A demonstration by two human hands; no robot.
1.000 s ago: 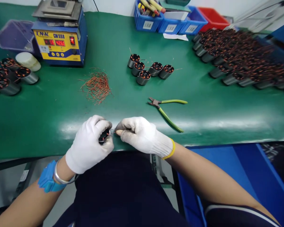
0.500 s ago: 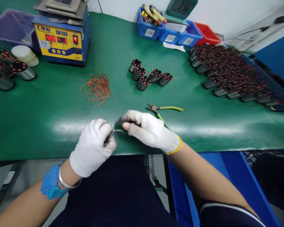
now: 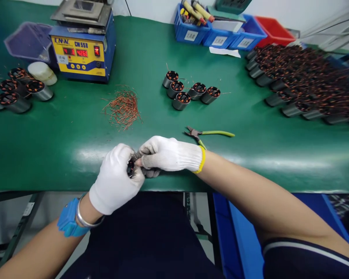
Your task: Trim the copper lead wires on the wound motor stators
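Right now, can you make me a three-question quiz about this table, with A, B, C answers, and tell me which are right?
1. Where do the green-handled cutters lie?
A. On the green mat beside the right hand
B. Inside a blue bin
C. On top of the yellow machine

2. How many little motor cores stand in the middle group?
A. Two
B. Five
C. Nine

3. What is the left hand doing?
A. Lying flat and empty
B. Gripping a small motor core
C. Holding the cutters

Answers: 1 A, they rest on the mat just past the right hand. 2 B, five stand together. 3 B, its fingers wrap the core while the right hand pinches at it.
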